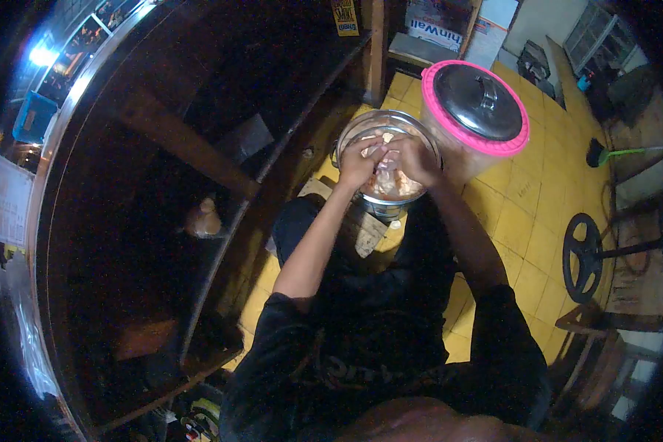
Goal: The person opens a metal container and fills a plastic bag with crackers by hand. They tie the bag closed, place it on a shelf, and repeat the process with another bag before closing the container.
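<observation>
Both hands are together over a round metal pot (399, 200) that stands on the floor between the knees. Pale pieces and brownish contents (390, 183) show inside it. My left hand (361, 163) reaches in from the left, its fingers bent round a small pale piece (388, 138) near the pot's middle. My right hand (415, 160) is beside it, fingers curled inward and touching the left fingers; what it holds, if anything, is hidden. A small pale bit (395, 225) lies just outside the pot's near side.
A pink-rimmed tub (520, 145) with a metal lid (476, 100) stands right behind the pot on yellow tiles (519, 214). Dark shelving (221, 250) runs along the left. A black wheel (583, 258) and a green-handled brush (619, 153) are at the right.
</observation>
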Available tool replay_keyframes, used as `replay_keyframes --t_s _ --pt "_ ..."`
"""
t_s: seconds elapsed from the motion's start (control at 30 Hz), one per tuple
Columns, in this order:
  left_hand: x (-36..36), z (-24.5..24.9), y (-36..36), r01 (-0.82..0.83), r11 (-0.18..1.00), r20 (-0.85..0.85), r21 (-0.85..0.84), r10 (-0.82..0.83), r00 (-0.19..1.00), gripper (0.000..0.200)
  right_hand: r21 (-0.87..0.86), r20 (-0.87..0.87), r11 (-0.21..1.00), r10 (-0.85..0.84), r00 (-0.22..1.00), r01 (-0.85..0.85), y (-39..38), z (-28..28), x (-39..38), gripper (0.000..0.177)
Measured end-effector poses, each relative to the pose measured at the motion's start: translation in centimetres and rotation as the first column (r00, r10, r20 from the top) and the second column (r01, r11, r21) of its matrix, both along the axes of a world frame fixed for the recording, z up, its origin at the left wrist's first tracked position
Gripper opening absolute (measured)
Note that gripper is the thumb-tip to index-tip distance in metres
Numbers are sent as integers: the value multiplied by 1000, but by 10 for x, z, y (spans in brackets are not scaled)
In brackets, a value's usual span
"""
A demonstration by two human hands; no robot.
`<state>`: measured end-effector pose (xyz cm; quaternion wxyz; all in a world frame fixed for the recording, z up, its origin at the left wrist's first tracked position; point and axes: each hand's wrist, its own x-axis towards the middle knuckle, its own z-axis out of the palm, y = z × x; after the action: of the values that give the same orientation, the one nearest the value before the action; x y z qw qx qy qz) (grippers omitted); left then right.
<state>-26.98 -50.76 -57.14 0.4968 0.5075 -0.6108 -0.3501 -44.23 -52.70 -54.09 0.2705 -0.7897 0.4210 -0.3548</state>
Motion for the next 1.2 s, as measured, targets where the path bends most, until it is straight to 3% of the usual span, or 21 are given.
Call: replay_keyframes --t_s 0.07,0.1,0.17,0.2,0.27,0.37,0.47,0.53,0.67,0.7,0.77,0.8,0.83,0.9,0.93,0.97,1.03,1.07,1.1,1.17,1.2 --pt "1 0 0 -7 999 29 -33 8 1000 19 -372 -159 905 157 975 -206 -4 10 -16 16" --pt "2 8 5 -51 998 26 23 50 998 20 -375 -159 904 156 975 -206 -6 6 -18 16" --pt "-1 21 13 -90 993 24 80 89 996 22 -226 -380 967 -198 904 117 -10 -16 -20 21" --pt "-3 27 15 -26 989 -100 143 40 994 23 -227 -377 966 -204 903 123 -12 -27 -18 21" --pt "-5 30 15 46 980 -226 193 -1 974 25 -101 -212 993 -78 974 57 -17 -40 -11 26" --pt "0 27 17 14 1000 -89 -10 -15 996 26 89 -221 995 -33 975 54 2 -13 -5 25" --pt "8 34 23 -66 997 62 30 64 996 27 -64 -150 998 -13 989 4 10 -14 -5 25" --pt "12 29 22 -116 981 324 -158 163 932 26 -29 -64 998 49 997 -51 15 0 -3 27" --pt "15 49 26 -133 976 281 -173 178 943 27 71 25 975 209 978 -210 30 35 5 32" --pt "17 65 31 -30 998 210 -60 42 977 30 66 20 974 215 976 -216 34 45 6 32" --pt "18 95 41 79 996 118 43 -83 989 33 -312 -140 880 331 933 -359 41 57 9 45" --pt "18 107 48 101 991 64 -85 -96 993 35 -126 -259 941 275 926 -315 38 57 9 52" --pt "19 112 54 114 971 12 -211 -114 993 38 -122 -260 940 281 924 -320 38 56 10 52" --pt "22 98 56 135 978 8 -160 -135 991 40 -208 11 909 372 928 -362 38 61 14 44" --pt "18 80 56 159 968 24 -193 -158 987 37 -266 225 884 445 867 -384 46 72 23 23" --pt "18 62 58 184 957 39 -223 -180 983 37 -262 227 881 452 862 -393 53 80 24 23" --pt "22 87 84 249 966 -51 -65 -252 966 37 266 202 933 191 961 -241 60 89 25 20" --pt "29 78 82 386 914 -146 128 -367 919 33 -169 78 912 390 918 -373 40 65 22 22" --pt "32 80 83 517 803 -263 298 -451 853 29 -166 81 910 396 915 -379 42 65 22 22" --pt "36 82 92 406 823 -203 397 -353 913 24 165 137 944 266 954 -286 50 66 19 22" --pt "40 81 97 387 817 -184 427 -340 922 23 173 135 939 277 951 -298 51 58 17 22"
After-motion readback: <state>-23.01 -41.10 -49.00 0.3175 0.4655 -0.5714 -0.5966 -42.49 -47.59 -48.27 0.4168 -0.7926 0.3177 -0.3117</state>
